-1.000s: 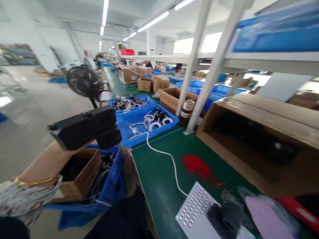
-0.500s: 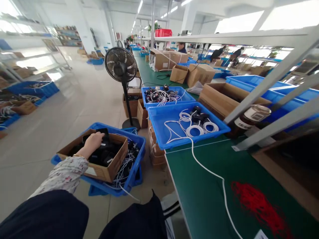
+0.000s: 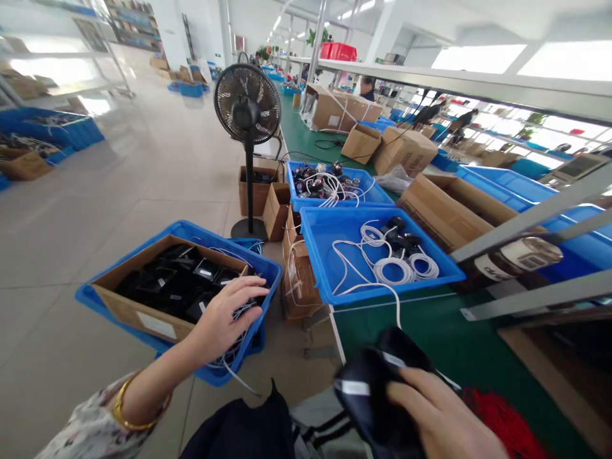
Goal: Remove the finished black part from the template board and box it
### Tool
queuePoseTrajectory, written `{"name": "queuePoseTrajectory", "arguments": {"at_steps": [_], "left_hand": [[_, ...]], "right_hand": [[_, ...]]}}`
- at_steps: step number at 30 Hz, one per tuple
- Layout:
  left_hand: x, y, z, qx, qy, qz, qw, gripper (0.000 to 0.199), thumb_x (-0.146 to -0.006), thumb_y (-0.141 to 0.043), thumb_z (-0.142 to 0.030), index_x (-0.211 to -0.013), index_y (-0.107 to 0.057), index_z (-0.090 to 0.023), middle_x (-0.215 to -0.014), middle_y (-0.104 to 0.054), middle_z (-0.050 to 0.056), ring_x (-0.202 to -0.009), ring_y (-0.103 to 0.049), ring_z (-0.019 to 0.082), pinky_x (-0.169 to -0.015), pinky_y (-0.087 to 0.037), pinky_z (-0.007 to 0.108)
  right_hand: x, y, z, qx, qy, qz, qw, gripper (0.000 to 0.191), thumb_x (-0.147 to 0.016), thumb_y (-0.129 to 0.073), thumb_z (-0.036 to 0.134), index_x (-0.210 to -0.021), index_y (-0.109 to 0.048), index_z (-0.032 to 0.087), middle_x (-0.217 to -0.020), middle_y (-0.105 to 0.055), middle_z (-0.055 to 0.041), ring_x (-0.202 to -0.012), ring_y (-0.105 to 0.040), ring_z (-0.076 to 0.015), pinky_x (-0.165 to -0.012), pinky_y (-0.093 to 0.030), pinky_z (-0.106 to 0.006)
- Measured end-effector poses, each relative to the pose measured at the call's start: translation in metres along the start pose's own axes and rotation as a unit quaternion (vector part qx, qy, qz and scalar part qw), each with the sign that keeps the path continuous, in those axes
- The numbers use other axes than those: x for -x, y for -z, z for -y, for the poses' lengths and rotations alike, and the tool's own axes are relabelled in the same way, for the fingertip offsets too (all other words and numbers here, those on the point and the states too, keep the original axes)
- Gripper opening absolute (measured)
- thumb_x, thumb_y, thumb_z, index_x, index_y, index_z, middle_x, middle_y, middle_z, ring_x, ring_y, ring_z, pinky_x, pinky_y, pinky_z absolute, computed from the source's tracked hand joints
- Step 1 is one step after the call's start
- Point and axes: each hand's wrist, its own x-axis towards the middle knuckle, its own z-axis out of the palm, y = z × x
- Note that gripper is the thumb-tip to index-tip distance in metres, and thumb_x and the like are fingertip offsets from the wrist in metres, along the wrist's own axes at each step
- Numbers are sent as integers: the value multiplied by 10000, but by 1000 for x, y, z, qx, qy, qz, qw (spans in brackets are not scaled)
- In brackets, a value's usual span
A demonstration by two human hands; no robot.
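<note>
My left hand [image 3: 224, 315] hovers with fingers spread over the edge of a blue crate [image 3: 143, 237] on the floor, right beside a cardboard box [image 3: 138, 312] full of black adapters [image 3: 172, 284]. White wires lie in the crate under the fingers. My right hand [image 3: 440, 417] at the bottom edge grips a black adapter [image 3: 377, 389], blurred, above the green bench [image 3: 430, 347]. A white cord runs from it up into a blue tray [image 3: 335, 274] holding coiled white cables and black plugs.
A standing fan [image 3: 247, 105] is on the floor behind the crate. More blue trays [image 3: 329, 185] and cardboard boxes [image 3: 433, 197] line the bench. Red ties [image 3: 502, 424] lie by my right hand. A jar [image 3: 514, 258] sits under slanted metal struts. People work far back.
My left hand has come out of the cardboard box to the crate's near rim, fingers now spread. My right hand has come into view with a black adapter. The view tilted down.
</note>
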Motion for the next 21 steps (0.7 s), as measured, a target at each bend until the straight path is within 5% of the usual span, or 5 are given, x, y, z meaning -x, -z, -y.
{"name": "queuePoseTrajectory", "arguments": {"at_steps": [3, 6, 12, 17, 21], "left_hand": [[-4, -4, -49, 72, -105, -30, 991, 251, -894, -499, -218, -1142, -529, -239, -1195, -512, 64, -1120, -455, 189, -967, -385, 351], [-10, -27, -69, 152, -128, -24, 980, 225, -879, -502, -167, -1094, -545, -215, -1030, -563, 61, -957, -514, 164, -847, -440, 307], [-28, -92, -95, 233, -161, -15, 959, 268, -856, -492, -84, -1093, -523, -206, -945, -574, 55, -863, -513, 157, -776, -457, 290], [-47, -137, -125, 199, -177, 182, 947, 349, -812, -604, -128, -1137, -509, -210, -1075, -564, 50, -969, -506, 195, -867, -469, 346], [-56, -160, -148, 121, -185, 287, 932, 588, -754, -697, -214, -1275, -428, -175, -1276, -485, 81, -1113, -464, 245, -989, -440, 403]], "right_hand": [[-60, -8, 60, 92, 47, 75, 992, 385, -754, -380, -19, -900, -634, 232, -1074, -569, -91, -1014, -542, -271, -809, -530, -428], [-91, -9, 84, 124, 48, 81, 988, 339, -787, -380, -24, -901, -608, 200, -1010, -553, -99, -949, -547, -257, -751, -533, -405], [-39, -15, 17, 105, -39, 42, 993, 301, -781, -447, -34, -892, -603, 199, -1023, -545, -73, -955, -532, -245, -781, -505, -390], [6, -40, -25, 26, -93, 54, 994, 260, -819, -464, 9, -916, -624, 190, -1063, -570, -73, -1024, -521, -220, -841, -497, -363], [30, -17, -44, -135, -126, -1, 983, 402, -752, -483, -5, -1037, -622, 242, -1247, -530, -27, -1196, -443, -183, -1040, -385, -369]]}}
